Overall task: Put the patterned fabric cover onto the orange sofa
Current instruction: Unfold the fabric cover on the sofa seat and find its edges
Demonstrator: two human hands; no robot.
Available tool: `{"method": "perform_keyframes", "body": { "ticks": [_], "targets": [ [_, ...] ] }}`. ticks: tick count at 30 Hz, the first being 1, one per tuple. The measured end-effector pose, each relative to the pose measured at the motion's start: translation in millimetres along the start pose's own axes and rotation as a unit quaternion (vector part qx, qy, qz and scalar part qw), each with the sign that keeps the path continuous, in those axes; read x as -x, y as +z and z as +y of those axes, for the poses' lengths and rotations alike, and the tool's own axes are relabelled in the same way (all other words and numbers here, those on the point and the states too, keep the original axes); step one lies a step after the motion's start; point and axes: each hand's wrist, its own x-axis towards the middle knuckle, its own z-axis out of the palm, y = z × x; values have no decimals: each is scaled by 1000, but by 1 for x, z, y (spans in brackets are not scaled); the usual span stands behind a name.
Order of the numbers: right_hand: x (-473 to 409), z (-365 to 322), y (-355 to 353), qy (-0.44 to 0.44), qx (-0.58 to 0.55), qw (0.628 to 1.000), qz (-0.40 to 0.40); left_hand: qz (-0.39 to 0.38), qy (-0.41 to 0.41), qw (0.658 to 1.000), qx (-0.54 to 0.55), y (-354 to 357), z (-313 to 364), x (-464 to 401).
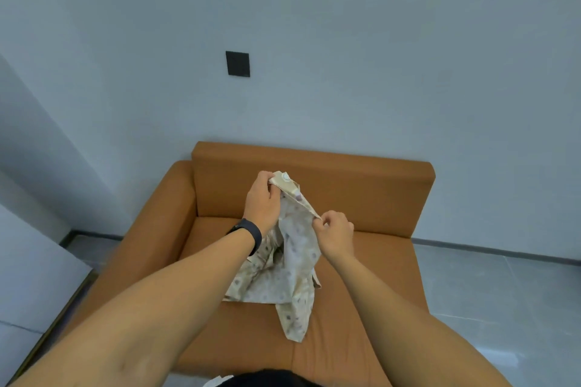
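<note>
Patterned cover (292, 264) edge pinched by left hand (262, 199) and right hand (334, 234).

The orange sofa (361, 261) stands against the far wall, its low backrest running left to right along that wall and one padded armrest rising on the left side. Its seat is broad and flat, with a seam running from near to far right of the middle. On the seat, about midway between the armrest and the right edge, rests the lower part of the patterned fabric cover (283, 286) — cream cloth with small dull dots, crumpled and folded over itself, one narrow tail trailing toward the near edge. Its upper part is lifted clear of the seat. The sofa sits on a grey tiled floor (503, 292).
</note>
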Motion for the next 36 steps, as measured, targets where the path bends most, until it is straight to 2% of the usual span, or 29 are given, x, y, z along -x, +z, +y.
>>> {"method": "perform_keyframes", "body": {
  "ticks": [3, 7, 9, 13, 18, 21, 23, 25, 28, 30, 33, 36],
  "targets": [
    [10, -22, 12, 27, -157, 987, -22, -23, -83, 995, 46, -21, -31, 5],
    [22, -24, 47, 56, -205, 977, -1, -90, -213, 971, 67, -40, -89, 22],
    [28, -21, 65, 75, -209, 975, 8, -129, -237, 961, 67, -47, -107, 35],
    [35, -17, 81, 59, -152, 987, -11, -199, -152, 968, -25, -54, -127, 54],
    [53, 6, 87, -26, 49, 993, -105, -201, 10, 957, -210, -54, -158, 71],
    [64, 38, 94, 20, 129, 977, -167, -153, 86, 964, -202, -52, -160, 83],
    [68, 56, 96, 55, 71, 974, -209, -152, 116, 968, -164, -50, -155, 91],
    [68, 67, 94, 60, 31, 967, -247, -172, 96, 972, -131, -44, -144, 95],
    [68, 75, 87, 29, 49, 958, -280, -174, -17, 981, -81, -33, -133, 99],
    [67, 78, 83, 11, 74, 958, -276, -162, -45, 983, -68, -32, -129, 100],
    [57, 109, 70, -18, 166, 963, -211, -165, -7, 984, -75, -25, -113, 101],
    [51, 138, 58, 36, 188, 971, -142, -111, -29, 992, -50, -19, -103, 99]
  ]
}}
